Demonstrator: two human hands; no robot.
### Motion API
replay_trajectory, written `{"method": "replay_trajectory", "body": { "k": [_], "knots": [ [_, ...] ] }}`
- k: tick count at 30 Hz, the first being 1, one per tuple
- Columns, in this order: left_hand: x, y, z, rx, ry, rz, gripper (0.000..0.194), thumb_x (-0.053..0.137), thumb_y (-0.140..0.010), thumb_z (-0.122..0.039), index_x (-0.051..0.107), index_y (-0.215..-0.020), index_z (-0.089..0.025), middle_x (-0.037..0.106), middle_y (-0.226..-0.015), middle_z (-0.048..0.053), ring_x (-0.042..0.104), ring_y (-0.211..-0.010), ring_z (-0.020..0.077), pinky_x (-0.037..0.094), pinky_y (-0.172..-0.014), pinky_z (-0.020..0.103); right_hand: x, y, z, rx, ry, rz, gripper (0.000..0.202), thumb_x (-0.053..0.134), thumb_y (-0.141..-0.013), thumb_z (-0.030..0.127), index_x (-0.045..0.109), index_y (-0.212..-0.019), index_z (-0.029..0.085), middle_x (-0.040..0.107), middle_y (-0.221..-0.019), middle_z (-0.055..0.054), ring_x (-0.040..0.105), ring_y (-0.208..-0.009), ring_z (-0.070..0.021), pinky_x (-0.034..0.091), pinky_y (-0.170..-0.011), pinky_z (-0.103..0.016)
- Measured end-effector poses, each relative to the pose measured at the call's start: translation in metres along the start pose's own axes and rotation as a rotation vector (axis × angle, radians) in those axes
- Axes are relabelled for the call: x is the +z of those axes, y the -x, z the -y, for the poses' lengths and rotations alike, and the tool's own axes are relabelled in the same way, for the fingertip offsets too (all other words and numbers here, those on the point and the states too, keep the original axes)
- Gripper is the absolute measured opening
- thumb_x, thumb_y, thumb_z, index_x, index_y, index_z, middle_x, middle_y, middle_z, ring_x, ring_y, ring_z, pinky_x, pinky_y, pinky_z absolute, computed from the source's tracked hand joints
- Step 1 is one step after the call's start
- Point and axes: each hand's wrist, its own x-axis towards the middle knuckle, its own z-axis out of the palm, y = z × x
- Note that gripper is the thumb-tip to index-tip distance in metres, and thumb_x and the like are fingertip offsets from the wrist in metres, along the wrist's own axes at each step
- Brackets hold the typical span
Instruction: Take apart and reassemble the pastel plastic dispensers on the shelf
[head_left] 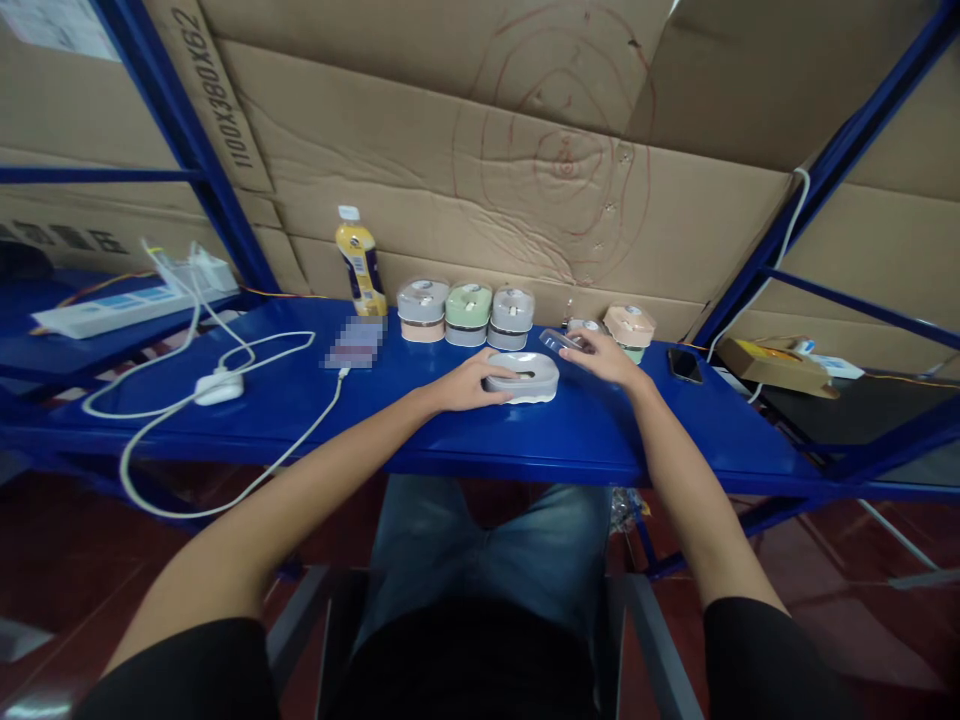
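Observation:
On the blue table (592,430) near its front edge rests a grey oval container (541,380) with a dark slot in its top. My left hand (476,382) is closed around the container's left end, fingers over its top and side. To the right and slightly above, my right hand (598,358) pinches a clear plastic lid (553,341) by its right end, apart from the container. The lid is tilted. Part of a small grey item (584,325) shows behind my right hand.
Behind stand a grey-and-pink box (423,310), a green box (468,314), a grey box (511,318) and a peach-topped box (629,328). A yellow bottle (361,262) and white cables with a charger (219,387) lie left; a phone (685,366) lies right.

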Motion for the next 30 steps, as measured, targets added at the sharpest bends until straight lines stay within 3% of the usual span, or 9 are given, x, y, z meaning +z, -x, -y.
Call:
{"method": "replay_trajectory", "body": {
  "k": [6,10,12,15,19,23,30],
  "knots": [
    [-0.027,0.001,0.016,-0.198,0.03,-0.138,0.048,0.08,-0.09,-0.061,0.087,-0.114,-0.02,0.071,-0.122,0.012,0.071,-0.115,0.0315,0.054,-0.115,0.055,-0.002,0.0,-0.003,0.069,0.011,0.025,0.064,0.076,-0.088,0.075,0.076,-0.127,0.023,0.08,-0.119,-0.011,0.074,-0.104,-0.0319,0.059,-0.096,-0.048],
    [-0.043,0.004,0.026,-0.294,0.007,-0.135,0.046,0.083,-0.083,-0.066,0.085,-0.095,-0.021,0.078,-0.107,0.01,0.072,-0.108,0.0317,0.055,-0.109,0.052,-0.003,-0.001,-0.005,0.129,0.101,0.114,0.067,0.085,-0.083,0.072,0.077,-0.128,0.023,0.081,-0.121,-0.014,0.075,-0.108,-0.0351,0.061,-0.098,-0.051],
    [-0.044,0.004,0.026,-0.293,0.019,-0.138,0.047,0.083,-0.083,-0.066,0.084,-0.097,-0.022,0.082,-0.109,0.011,0.073,-0.112,0.0327,0.054,-0.111,0.052,-0.003,-0.002,-0.006,0.146,0.149,0.128,0.069,0.088,-0.08,0.07,0.078,-0.128,0.022,0.081,-0.119,-0.015,0.076,-0.108,-0.0371,0.062,-0.098,-0.053],
    [-0.036,0.003,0.016,-0.232,0.063,-0.189,0.057,0.079,-0.088,-0.064,0.08,-0.124,-0.021,0.08,-0.137,0.014,0.07,-0.132,0.0349,0.049,-0.121,0.053,-0.001,-0.003,-0.007,0.083,0.111,0.037,0.073,0.087,-0.081,0.069,0.077,-0.135,0.021,0.081,-0.125,-0.016,0.076,-0.114,-0.0386,0.062,-0.104,-0.057],
    [-0.017,-0.001,-0.005,-0.18,0.098,-0.195,0.096,0.088,-0.08,-0.065,0.057,-0.158,-0.018,0.064,-0.163,0.019,0.062,-0.148,0.0401,0.049,-0.125,0.056,0.007,-0.004,0.0,-0.141,-0.054,-0.099,0.078,0.087,-0.082,0.068,0.073,-0.146,0.025,0.077,-0.144,-0.016,0.073,-0.127,-0.0372,0.059,-0.112,-0.057],
    [0.001,-0.005,-0.013,-0.213,0.077,-0.163,0.122,0.097,-0.068,-0.067,0.045,-0.166,-0.017,0.061,-0.163,0.026,0.062,-0.148,0.0476,0.05,-0.122,0.064,0.028,-0.006,0.015,-0.315,-0.068,0.023,0.083,0.093,-0.076,0.068,0.076,-0.144,0.024,0.078,-0.139,-0.015,0.075,-0.122,-0.0353,0.061,-0.108,-0.054],
    [0.016,-0.007,-0.011,-0.227,0.094,-0.158,0.135,0.101,-0.061,-0.068,0.038,-0.17,-0.019,0.061,-0.162,0.028,0.059,-0.151,0.0535,0.049,-0.123,0.07,0.059,-0.01,0.03,-0.42,0.018,0.12,0.084,0.098,-0.072,0.064,0.077,-0.144,0.026,0.079,-0.134,-0.013,0.076,-0.123,-0.0359,0.058,-0.113,-0.056]
  ]
}}
